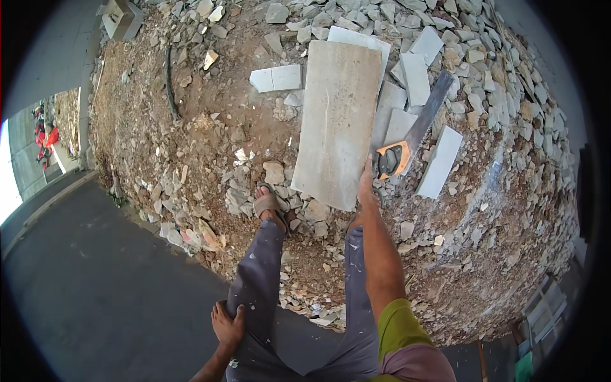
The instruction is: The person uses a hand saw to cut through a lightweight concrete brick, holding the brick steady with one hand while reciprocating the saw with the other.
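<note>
A long, pale grey-beige slab (336, 121) lies on the rubble in front of me, its upper face stained and dusty. My right hand (366, 186) is at the slab's lower right edge and appears to grip it, with some fingers hidden from view. Just right of that hand is a handsaw (428, 113) with an orange and black handle, its blade slanting away to the upper right. My left hand (228, 325) rests with fingers apart on my left leg near the knee and holds nothing.
White block pieces (439, 162) lie around the saw, and two smaller ones (276, 78) sit left of the slab. Broken stones (509, 114) cover the ground, thickest at upper right. Dark pavement (114, 280) borders the rubble at lower left. A dark curved stick (169, 83) lies farther left.
</note>
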`<state>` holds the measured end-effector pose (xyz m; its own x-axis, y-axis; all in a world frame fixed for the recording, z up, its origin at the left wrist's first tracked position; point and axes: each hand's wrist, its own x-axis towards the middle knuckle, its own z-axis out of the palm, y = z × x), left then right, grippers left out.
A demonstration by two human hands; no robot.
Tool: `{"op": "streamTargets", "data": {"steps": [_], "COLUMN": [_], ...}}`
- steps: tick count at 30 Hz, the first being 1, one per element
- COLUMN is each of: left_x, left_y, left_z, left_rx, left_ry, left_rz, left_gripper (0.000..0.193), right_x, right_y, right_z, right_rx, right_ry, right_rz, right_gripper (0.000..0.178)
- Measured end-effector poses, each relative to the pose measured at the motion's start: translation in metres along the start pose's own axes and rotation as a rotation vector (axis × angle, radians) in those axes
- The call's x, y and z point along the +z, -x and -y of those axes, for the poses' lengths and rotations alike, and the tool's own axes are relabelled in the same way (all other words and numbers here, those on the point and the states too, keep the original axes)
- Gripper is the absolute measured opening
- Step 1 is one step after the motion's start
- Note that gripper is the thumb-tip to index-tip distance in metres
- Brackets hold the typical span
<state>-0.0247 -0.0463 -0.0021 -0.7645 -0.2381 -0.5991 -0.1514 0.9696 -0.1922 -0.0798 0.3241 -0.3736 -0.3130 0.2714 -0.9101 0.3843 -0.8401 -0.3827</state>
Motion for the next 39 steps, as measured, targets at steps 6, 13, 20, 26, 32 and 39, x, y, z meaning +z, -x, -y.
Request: {"op": "streamTargets", "data": {"steps": [6,13,20,26,32,39], "left_x": [-0.002,-0.013,-0.014,-0.009,-0.005,-0.015], "left_y": [-0.011,-0.028,-0.033,-0.026,-0.029,-0.037], "left_z": [0.02,0.04,0.042,0.044,0.064,0.056], "left_rx": [-0.016,-0.071,-0.08,-0.103,-0.142,-0.152], "left_ry": [0.073,0.097,0.131,0.121,0.122,0.157], "left_rz": [0.05,0.083,0.117,0.158,0.133,0.188], "left_gripper": [0.048,0.048,0.049,0.05,0.05,0.051], "right_x": [-0.013,0.026,0.121,0.287,0.332,0.183], "right_y": [-0.005,0.038,0.097,0.137,0.156,0.107], "right_z": [-0.006,-0.026,-0.049,-0.07,-0.08,-0.134], "right_rx": [-0.039,-0.178,-0.495,-0.956,-0.65,-0.438], "right_ry": [-0.031,0.279,0.435,0.737,0.748,1.02], "right_rz": [-0.02,-0.282,-0.533,-0.165,0.496,0.124], "right_gripper": [0.081,0.086,0.066,0.047,0.046,0.031]}}
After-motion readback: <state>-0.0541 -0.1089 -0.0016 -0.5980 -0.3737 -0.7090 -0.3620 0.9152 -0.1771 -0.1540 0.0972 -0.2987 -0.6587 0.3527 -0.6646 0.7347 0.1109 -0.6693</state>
